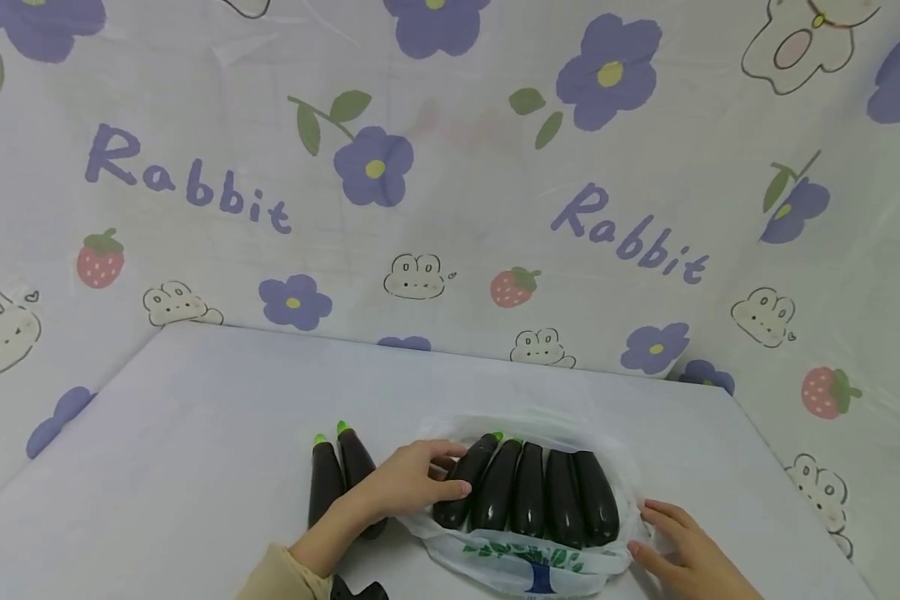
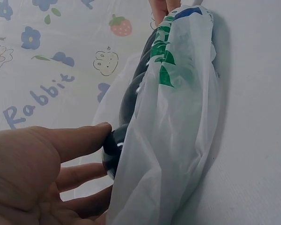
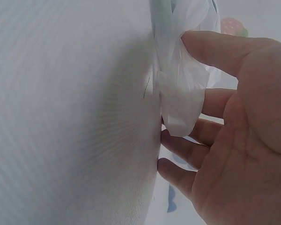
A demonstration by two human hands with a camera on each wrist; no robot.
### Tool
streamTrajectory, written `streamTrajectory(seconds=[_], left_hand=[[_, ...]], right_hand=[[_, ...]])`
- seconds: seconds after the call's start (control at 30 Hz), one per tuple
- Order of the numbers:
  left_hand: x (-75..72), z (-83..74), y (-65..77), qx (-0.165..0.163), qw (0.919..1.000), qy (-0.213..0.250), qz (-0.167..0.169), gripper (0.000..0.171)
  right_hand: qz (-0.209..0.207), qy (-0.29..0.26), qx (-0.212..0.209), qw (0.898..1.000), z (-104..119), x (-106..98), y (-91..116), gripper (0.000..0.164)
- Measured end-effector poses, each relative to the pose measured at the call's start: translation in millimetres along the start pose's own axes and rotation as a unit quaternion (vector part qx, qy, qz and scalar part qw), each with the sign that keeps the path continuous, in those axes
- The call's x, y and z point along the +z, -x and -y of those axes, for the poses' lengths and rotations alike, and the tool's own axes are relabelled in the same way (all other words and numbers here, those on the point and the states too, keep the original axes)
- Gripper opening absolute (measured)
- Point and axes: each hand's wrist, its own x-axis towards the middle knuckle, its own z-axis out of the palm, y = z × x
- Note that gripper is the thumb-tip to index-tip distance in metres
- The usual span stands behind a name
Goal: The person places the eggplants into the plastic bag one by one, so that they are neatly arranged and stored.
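A white plastic bag (image 1: 450,556) with a green and blue print lies spread open, several dark, glossy eggplants (image 1: 528,492) side by side in its mouth. My left hand (image 1: 410,477) holds the leftmost eggplant (image 2: 113,149), its thumb on one side and fingers on the other. At the bag's right edge is my right hand (image 1: 682,546). In the right wrist view that hand (image 3: 239,117) has the thumb on one side of the thin plastic (image 3: 182,101) and fingers behind it.
Two more eggplants (image 1: 326,479) with bright green tips lie left of the bag, partly behind my left forearm. A small black object (image 1: 360,590) shows at the bottom edge beside the sleeve. The white table (image 1: 217,417) meets a printed cloth backdrop (image 1: 465,167).
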Motion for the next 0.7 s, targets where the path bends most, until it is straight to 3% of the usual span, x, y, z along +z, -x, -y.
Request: streamTrajectory(seconds=[0.7], left_hand=[[1.0, -12.6, 3.5, 0.0, 0.9998, -0.019, 0.003, 0.055]], right_hand=[[0.002, 0.03, -0.002, 1.0, 0.1, 1.3, -1.7, 0.075]])
